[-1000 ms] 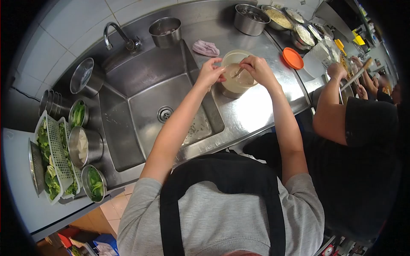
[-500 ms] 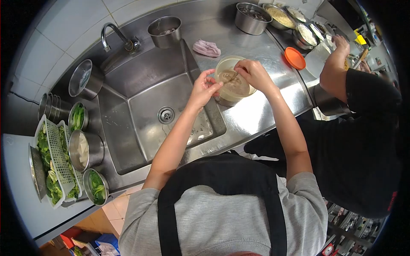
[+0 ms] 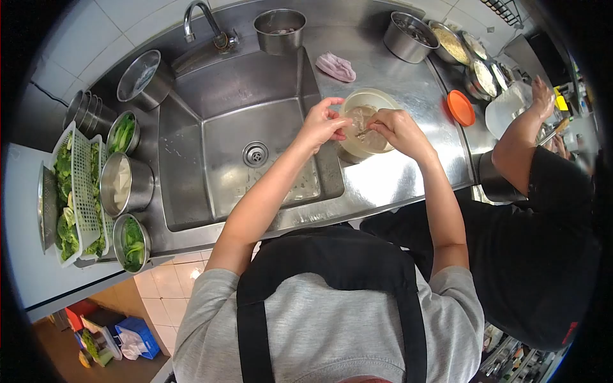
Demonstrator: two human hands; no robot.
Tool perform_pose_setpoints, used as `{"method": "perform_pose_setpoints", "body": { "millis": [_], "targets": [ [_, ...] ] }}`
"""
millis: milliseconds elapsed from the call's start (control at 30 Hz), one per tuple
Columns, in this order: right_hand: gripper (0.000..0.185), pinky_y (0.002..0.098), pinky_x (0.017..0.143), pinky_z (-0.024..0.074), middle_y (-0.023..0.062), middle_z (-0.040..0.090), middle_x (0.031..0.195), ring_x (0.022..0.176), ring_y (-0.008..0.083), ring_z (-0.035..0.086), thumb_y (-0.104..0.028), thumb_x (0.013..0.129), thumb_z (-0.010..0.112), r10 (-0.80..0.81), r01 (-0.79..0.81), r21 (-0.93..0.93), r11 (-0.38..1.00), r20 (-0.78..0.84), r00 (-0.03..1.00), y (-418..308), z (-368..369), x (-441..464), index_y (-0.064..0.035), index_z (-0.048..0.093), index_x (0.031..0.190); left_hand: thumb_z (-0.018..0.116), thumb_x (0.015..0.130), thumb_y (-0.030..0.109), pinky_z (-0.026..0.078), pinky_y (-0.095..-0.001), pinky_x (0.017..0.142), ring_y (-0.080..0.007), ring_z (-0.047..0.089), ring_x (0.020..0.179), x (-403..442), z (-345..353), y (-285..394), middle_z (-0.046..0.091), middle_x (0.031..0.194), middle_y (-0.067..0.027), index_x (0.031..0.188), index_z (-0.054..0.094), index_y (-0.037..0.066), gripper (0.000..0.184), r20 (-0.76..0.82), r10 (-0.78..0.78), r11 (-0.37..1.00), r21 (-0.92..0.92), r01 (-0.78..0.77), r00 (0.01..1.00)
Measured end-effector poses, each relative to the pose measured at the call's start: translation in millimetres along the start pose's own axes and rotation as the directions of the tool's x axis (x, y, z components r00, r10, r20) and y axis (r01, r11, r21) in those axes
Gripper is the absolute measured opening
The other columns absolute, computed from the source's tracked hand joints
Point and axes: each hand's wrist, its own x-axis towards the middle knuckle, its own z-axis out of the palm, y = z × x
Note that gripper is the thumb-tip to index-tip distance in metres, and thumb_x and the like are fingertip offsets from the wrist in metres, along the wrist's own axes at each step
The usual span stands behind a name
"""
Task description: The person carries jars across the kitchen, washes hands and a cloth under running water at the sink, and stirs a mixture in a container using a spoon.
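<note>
A pale translucent tub (image 3: 352,150) stands on the steel counter right of the sink, with cloudy liquid and something greyish inside. My right hand (image 3: 402,132) is over its right side, fingers pinched on a small grey piece (image 3: 364,133) that reaches down to the liquid. At the tub's left rim is my left hand (image 3: 325,126), its fingers curled with thumb and fingertips close together; whatever they hold is too small to make out. A pink cloth (image 3: 336,67) lies behind the tub.
The sink (image 3: 239,143) is left of the tub. Pots, bowls of greens (image 3: 133,244) and a broccoli basket (image 3: 83,185) line its left side. An orange lid (image 3: 460,108) lies on the right. A co-worker in black (image 3: 543,249) stands at the right, an arm stretched over the counter.
The view has shifted, so the counter and sink sit further right and higher. My right hand has lowered toward the liquid. The co-worker's arm has reached further out over the counter.
</note>
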Motion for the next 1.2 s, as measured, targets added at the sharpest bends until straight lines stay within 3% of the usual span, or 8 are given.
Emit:
{"method": "perform_pose_setpoints", "body": {
  "millis": [333, 433, 500, 533, 633, 800, 1000, 1200],
  "targets": [
    [0.015, 0.0391, 0.063, 0.0441, 0.0171, 0.060, 0.075, 0.070, 0.0335, 0.058, -0.014, 0.079, 0.056, -0.098, 0.121, 0.168, 0.978, -0.140, 0.985, 5, 18, 14, 0.0000, 0.062, 0.082, 0.066, 0.075, 0.008, 0.051, -0.0226, 0.064, -0.0076, 0.054, 0.071, -32, -13, -9, 0.050, 0.086, -0.0007, 0.123, 0.044, 0.007, 0.053, 0.001, -0.009, 0.998, -0.068, 0.009, 1.000],
    [0.016, 0.0393, 0.063, 0.0441, 0.0170, 0.060, 0.075, 0.070, 0.0335, 0.058, -0.015, 0.079, 0.056, -0.093, 0.112, 0.111, 0.988, -0.163, 0.982, 7, 12, 14, -0.0007, 0.063, 0.082, 0.074, 0.067, 0.014, 0.048, -0.0277, 0.074, -0.0121, 0.052, 0.088, -34, -19, -22, 0.048, 0.102, -0.0039, 0.129, 0.038, 0.009, 0.072, 0.076, 0.114, 0.992, 0.052, -0.118, 0.991],
    [0.016, 0.0394, 0.063, 0.0442, 0.0170, 0.060, 0.075, 0.070, 0.0335, 0.058, -0.015, 0.079, 0.056, -0.087, 0.102, 0.079, 0.992, -0.179, 0.980, 11, 8, 12, -0.0010, 0.063, 0.081, 0.083, 0.052, 0.021, 0.043, -0.0331, 0.082, -0.0189, 0.045, 0.103, -37, -15, -32, 0.046, 0.111, -0.0087, 0.133, 0.031, 0.007, 0.097, 0.054, 0.355, 0.822, 0.458, -0.339, 0.933],
    [0.015, 0.0394, 0.063, 0.0442, 0.0168, 0.060, 0.074, 0.070, 0.0334, 0.058, -0.014, 0.079, 0.056, -0.065, 0.072, 0.032, 0.997, -0.184, 0.981, 14, 7, 10, -0.0013, 0.063, 0.080, 0.086, 0.043, 0.025, 0.037, -0.0393, 0.091, -0.0249, 0.039, 0.111, -32, -12, -41, 0.044, 0.118, -0.0109, 0.134, 0.028, 0.009, 0.109, 0.051, 0.374, 0.827, 0.433, -0.358, 0.926],
    [0.015, 0.0395, 0.063, 0.0443, 0.0165, 0.060, 0.071, 0.069, 0.0333, 0.058, -0.013, 0.078, 0.055, 0.002, -0.005, -0.016, 1.000, -0.159, 0.987, 17, 4, 2, -0.0015, 0.064, 0.079, 0.086, 0.042, 0.026, 0.035, -0.0415, 0.094, -0.0292, 0.039, 0.112, -25, 1, -54, 0.043, 0.121, -0.0116, 0.133, 0.030, 0.011, 0.107, 0.001, 0.536, 0.654, 0.631, -0.417, 0.844],
    [0.014, 0.0393, 0.062, 0.0445, 0.0170, 0.060, 0.068, 0.067, 0.0334, 0.058, -0.012, 0.078, 0.055, 0.151, -0.147, 0.062, 0.987, -0.062, 0.987, -2, 1, -18, -0.0006, 0.064, 0.077, 0.086, 0.043, 0.023, 0.031, -0.0395, 0.098, -0.0275, 0.039, 0.114, -25, 2, -51, 0.043, 0.121, -0.0112, 0.130, 0.034, 0.007, 0.102, 0.004, 0.486, 0.712, 0.578, -0.398, 0.874],
    [0.014, 0.0389, 0.062, 0.0444, 0.0184, 0.059, 0.068, 0.066, 0.0334, 0.058, -0.012, 0.077, 0.056, 0.089, -0.084, 0.137, 0.987, -0.026, 0.996, -15, 7, -19, 0.0002, 0.063, 0.078, 0.086, 0.041, 0.022, 0.032, -0.0393, 0.097, -0.0274, 0.039, 0.114, -24, 1, -49, 0.044, 0.121, -0.0113, 0.128, 0.036, 0.007, 0.102, 0.005, 0.465, 0.729, 0.565, -0.386, 0.886],
    [0.014, 0.0322, 0.058, 0.0447, 0.0136, 0.061, 0.066, 0.060, 0.0220, 0.060, -0.009, 0.078, 0.056, -0.029, 0.038, 0.108, 0.993, -0.077, 0.997, -7, 18, 6, 0.0010, 0.064, 0.084, 0.086, 0.039, 0.029, 0.033, -0.0434, 0.096, -0.0303, 0.038, 0.114, -24, -1, -50, 0.044, 0.121, -0.0092, 0.130, 0.034, 0.014, 0.106, 0.011, 0.460, 0.710, 0.595, -0.375, 0.888]
  ]
}}
